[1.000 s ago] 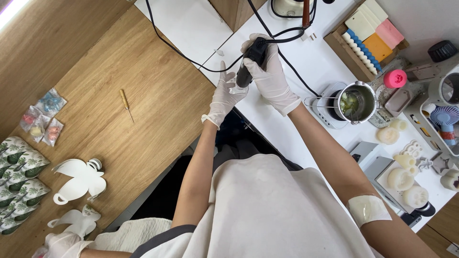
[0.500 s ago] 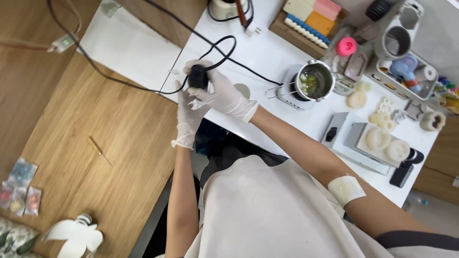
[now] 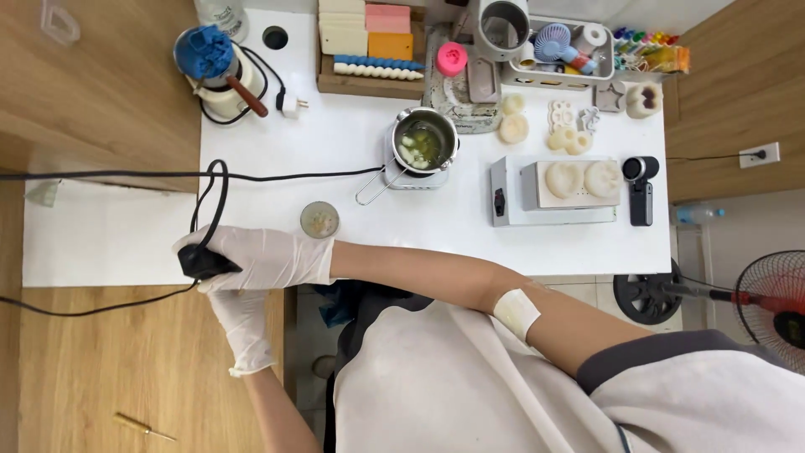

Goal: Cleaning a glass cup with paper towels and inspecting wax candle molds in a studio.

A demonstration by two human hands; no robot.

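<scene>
Two gloved hands meet at the white tabletop's (image 3: 352, 218) left edge: the right hand (image 3: 268, 258) has its fingers wrapped over a black plug (image 3: 201, 264), the left hand (image 3: 239, 323) cupped beneath it. Its black cord (image 3: 214, 197) loops just above, with a small glass jar (image 3: 319, 220) near and a metal pot (image 3: 426, 141) on its heater farther back.

Black plug (image 3: 204, 263), white gloves (image 3: 268, 258)

2 gloved hands, right hand (image 3: 268, 258) + left hand (image 3: 237, 315) gripping black corded tool (image 3: 201, 263), white table (image 3: 352, 222) edge

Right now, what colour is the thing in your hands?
Black. The plug shows best in the head view, gripped by both gloved hands, right hand over left hand.
</scene>
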